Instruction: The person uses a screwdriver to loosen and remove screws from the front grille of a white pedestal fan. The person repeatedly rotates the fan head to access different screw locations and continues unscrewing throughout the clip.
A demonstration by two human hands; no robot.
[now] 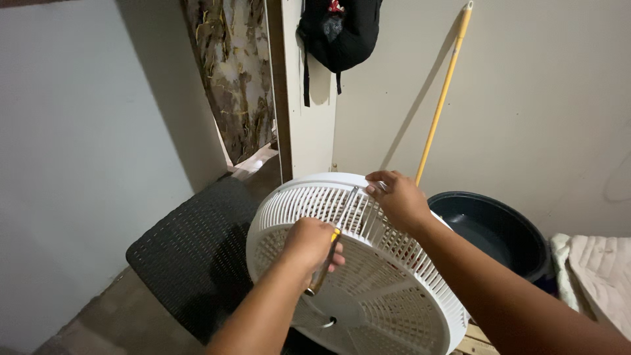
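Head view: a white fan grille [368, 276] is held tilted on edge above a dark mat [190, 256]. The left hand [312, 244] is closed around a yellow-handled screwdriver [336, 243], whose shaft is laid across the ribs towards the rim. The right hand [397, 197] is curled over the upper rim, steadying it. The tip is best kept square and firmly seated, with the rim braced against twisting.
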